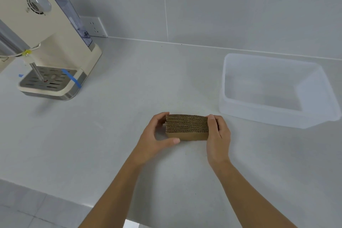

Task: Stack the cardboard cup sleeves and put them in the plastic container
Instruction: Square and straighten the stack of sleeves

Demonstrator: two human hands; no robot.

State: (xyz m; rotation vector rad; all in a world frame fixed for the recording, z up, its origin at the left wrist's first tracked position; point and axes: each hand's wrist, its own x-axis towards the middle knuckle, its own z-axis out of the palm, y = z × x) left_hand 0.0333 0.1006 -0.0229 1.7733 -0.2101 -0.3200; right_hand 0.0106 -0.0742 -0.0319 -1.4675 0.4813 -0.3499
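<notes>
Gripping: the left hand (157, 135) and right hand (218, 133) are clamped on the two ends of a brown corrugated cardboard stack of flattened cup sleeves (187, 127), the left thumb lying along its near face.
Hidden: the stack's end faces sit under the fingers; whether its underside touches the pale grey speckled worktop (129, 120) or is held just above it cannot be told.
Cut off: the cream espresso machine (42, 29) runs out of the left and top edges; both forearms leave the bottom edge.
Hard to make out: the walls of the clear rectangular plastic container (277, 90) blend into the worktop.
Surroundings: the machine stands at far left with blue tape strips on it and a slotted metal drip tray (48, 79); a white wall socket (95, 27) is just behind it.
Container: to the right of the hands and farther back, apart from the stack, nothing inside.
Stack: edges roughly aligned, fluted layers showing on top, a plain brown face toward the camera.
Position: centre of the worktop.
</notes>
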